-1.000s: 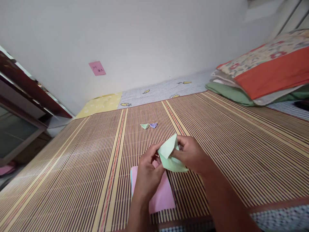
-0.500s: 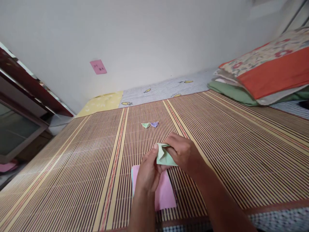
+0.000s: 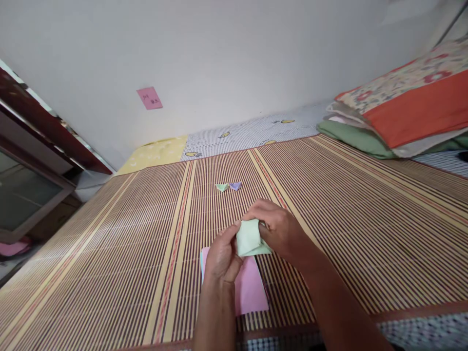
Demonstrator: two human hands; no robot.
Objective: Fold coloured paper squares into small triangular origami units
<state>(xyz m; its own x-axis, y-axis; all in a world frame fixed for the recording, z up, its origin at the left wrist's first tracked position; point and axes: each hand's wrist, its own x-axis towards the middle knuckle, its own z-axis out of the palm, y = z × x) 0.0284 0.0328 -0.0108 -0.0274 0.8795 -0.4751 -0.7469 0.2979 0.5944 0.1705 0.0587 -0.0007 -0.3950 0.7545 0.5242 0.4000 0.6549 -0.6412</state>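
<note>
A light green folded paper (image 3: 248,237) is held up between both hands, a squarish flap facing the camera and another layer jutting out at its lower right. My left hand (image 3: 224,251) pinches its left edge, thumb near the upper left corner. At the right edge, my right hand (image 3: 272,225) grips the paper with bent fingers, some partly hidden behind it. Under my left hand and wrist lies a stack of paper with a pink sheet (image 3: 251,287) on top. Farther off, a small green folded piece (image 3: 222,187) sits beside a small purple folded piece (image 3: 235,186).
The striped mat (image 3: 146,234) covers the bed. Folded bedding with an orange and floral cover (image 3: 417,107) is piled at the right. A pink note (image 3: 149,98) is on the wall. At the left stands a cabinet with a glass front (image 3: 25,190).
The green paper's raised, partly open fold now shows as a flatter square flap facing the camera. My right hand's fingers have shifted slightly at its right edge.
</note>
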